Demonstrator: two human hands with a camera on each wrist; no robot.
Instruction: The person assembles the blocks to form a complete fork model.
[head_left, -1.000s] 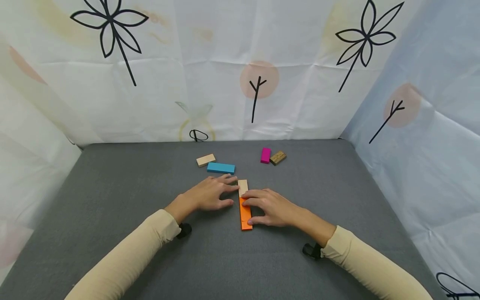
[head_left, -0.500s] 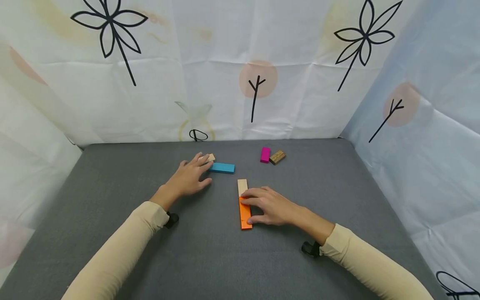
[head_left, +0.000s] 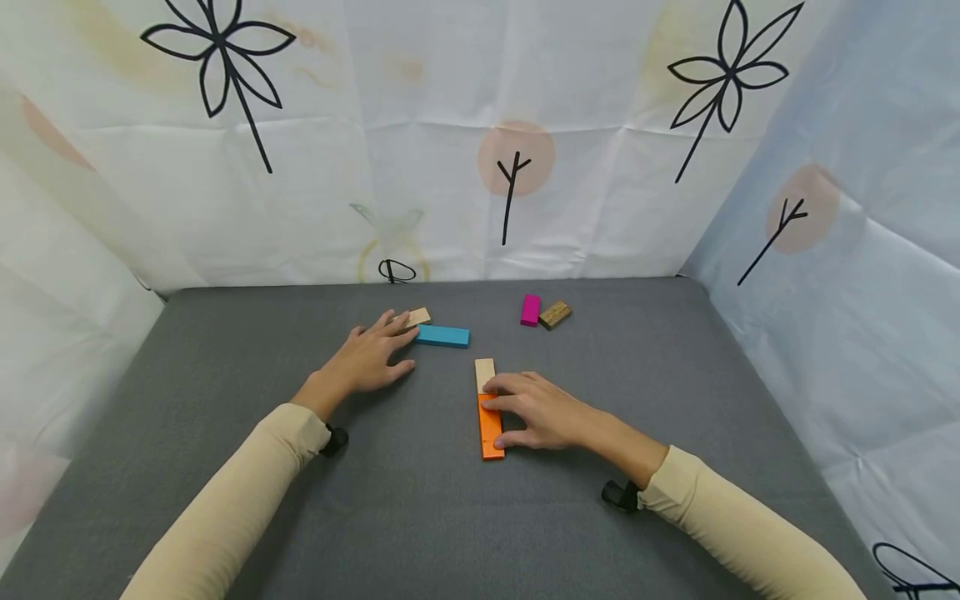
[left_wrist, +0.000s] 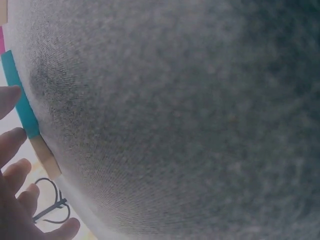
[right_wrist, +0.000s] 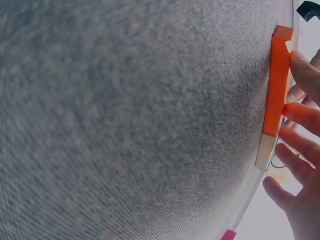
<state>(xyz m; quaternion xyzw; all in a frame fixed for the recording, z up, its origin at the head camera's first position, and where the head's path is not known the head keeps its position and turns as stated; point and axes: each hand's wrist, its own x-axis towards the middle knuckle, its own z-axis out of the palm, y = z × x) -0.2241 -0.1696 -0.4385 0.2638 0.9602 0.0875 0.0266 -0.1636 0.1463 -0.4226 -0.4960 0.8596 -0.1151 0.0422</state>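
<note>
My left hand point(head_left: 369, 354) hovers at the left end of a blue block point(head_left: 444, 336), with its fingers spread. Its fingertips partly cover a short beige block point(head_left: 417, 317) behind the blue one; whether they touch it I cannot tell. In the left wrist view the fingers lie in front of the blue block point(left_wrist: 20, 97) and beige block point(left_wrist: 46, 157). My right hand point(head_left: 543, 412) rests its fingertips and thumb on an orange block point(head_left: 490, 429), fingers loosely bent. A second short beige block point(head_left: 484, 373) meets the orange one end to end, forming a straight row.
A magenta block point(head_left: 530, 309) and a brown wood-grain block point(head_left: 556, 314) lie near the back edge of the grey table point(head_left: 420, 517). A patterned white cloth point(head_left: 315, 208) rises behind the table, and another stands along the right.
My left hand has moved from beside the beige-and-orange row, back and left to the blue block, then slightly further left. My right hand has stayed on the orange block.
</note>
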